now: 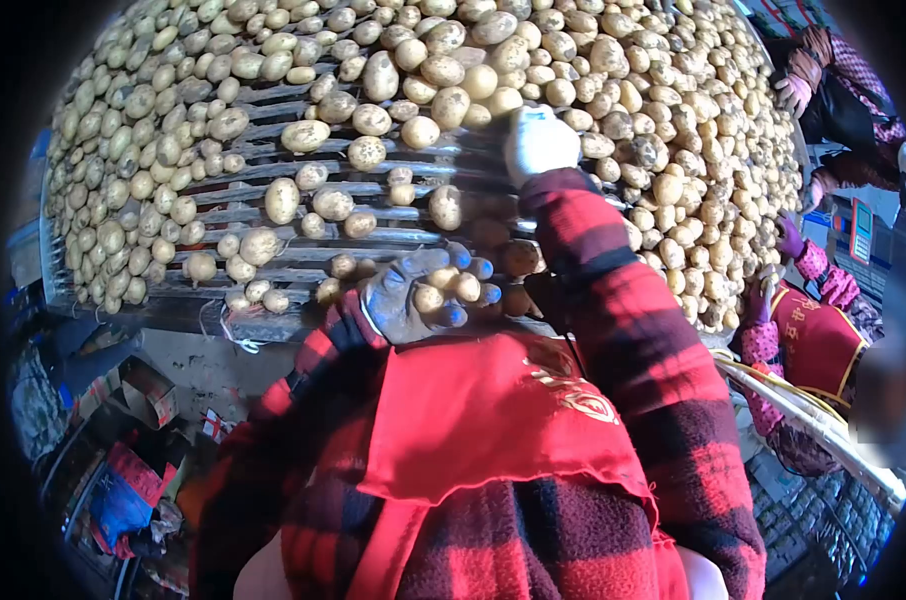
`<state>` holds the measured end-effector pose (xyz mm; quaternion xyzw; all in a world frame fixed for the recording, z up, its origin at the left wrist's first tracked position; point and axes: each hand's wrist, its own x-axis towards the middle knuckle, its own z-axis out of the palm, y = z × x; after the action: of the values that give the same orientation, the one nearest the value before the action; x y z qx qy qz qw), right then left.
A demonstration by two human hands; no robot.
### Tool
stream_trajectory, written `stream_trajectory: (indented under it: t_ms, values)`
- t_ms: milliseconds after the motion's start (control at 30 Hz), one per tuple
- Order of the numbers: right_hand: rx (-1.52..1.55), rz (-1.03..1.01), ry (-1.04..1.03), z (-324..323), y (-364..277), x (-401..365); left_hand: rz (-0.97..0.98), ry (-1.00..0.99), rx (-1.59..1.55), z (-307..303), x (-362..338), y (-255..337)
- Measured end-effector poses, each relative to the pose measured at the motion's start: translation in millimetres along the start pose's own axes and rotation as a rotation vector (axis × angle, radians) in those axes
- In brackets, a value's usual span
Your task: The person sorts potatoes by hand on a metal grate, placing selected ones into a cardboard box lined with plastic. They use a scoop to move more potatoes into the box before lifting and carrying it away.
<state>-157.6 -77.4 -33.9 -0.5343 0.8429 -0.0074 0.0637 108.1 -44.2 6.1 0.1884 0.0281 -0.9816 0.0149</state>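
Note:
My left hand (423, 292), in a grey glove with blue fingertips, is turned palm up near the front edge of the slatted rack (263, 190). Its fingers curl around a few small potatoes (446, 288). Further out, my right hand (541, 145) wears a white glove and reaches to the edge of the big potato heap (693, 180). Glare and blur hide its fingers, so I cannot make out whether it grips anything. Between the heap and my left hand, loose potatoes (335, 204) lie scattered on the slats.
More potatoes (113, 200) cover the rack's left side. At the right edge stand other people, one in a red apron (813, 340), with gloved hands (795, 92) by the heap. A pale pole (823, 430) slants below them. Cardboard boxes (148, 392) sit on the floor at lower left.

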Motion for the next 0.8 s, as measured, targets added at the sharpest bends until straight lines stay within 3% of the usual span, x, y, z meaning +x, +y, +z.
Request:
stream_trajectory:
  t_ms: [100,167,233,267,300,367,433,533,633,667,700,733,800]
  values:
    - [0.226,-0.072,-0.032,-10,25,6,0.011,-0.015,0.062,-4,-7,0]
    - [1.117,0.192,-0.449,-45,45,-9,-0.009,0.069,0.072,-9,-16,2]
    - [1.54,0.173,-0.463,-58,55,-39,0.017,0.082,0.072,-15,-30,1]
    - [1.71,0.258,-0.534,-70,47,-51,0.025,0.018,0.008,-23,-33,1]
    - [1.75,0.222,-0.591,-72,38,-54,0.043,-0.076,-0.051,-30,-35,0]
    - [1.298,0.068,-0.68,-64,8,-39,0.061,-0.267,-0.172,-44,-38,-3]
    - [0.831,-0.307,-0.363,-28,-42,-35,0.065,-0.198,-0.08,-42,-49,0]
    - [0.283,-0.338,-0.285,-9,-117,-34,0.117,-0.112,-0.008,-40,-61,-10]
    - [0.389,-0.667,-0.314,-26,-94,-12,0.181,-0.016,-0.055,-38,-72,-21]
    - [0.86,-0.638,-0.473,-20,-76,2,0.197,-0.011,-0.087,-38,-74,-25]
    - [1.418,-0.078,-0.904,-58,-60,-6,0.212,-0.011,-0.123,-39,-76,-28]
    - [1.475,-0.106,-0.88,-61,-40,-6,0.229,-0.02,-0.156,-41,-76,-31]
    - [1.297,-0.124,-0.877,-76,-36,-4,0.245,-0.025,-0.218,-41,-75,-36]
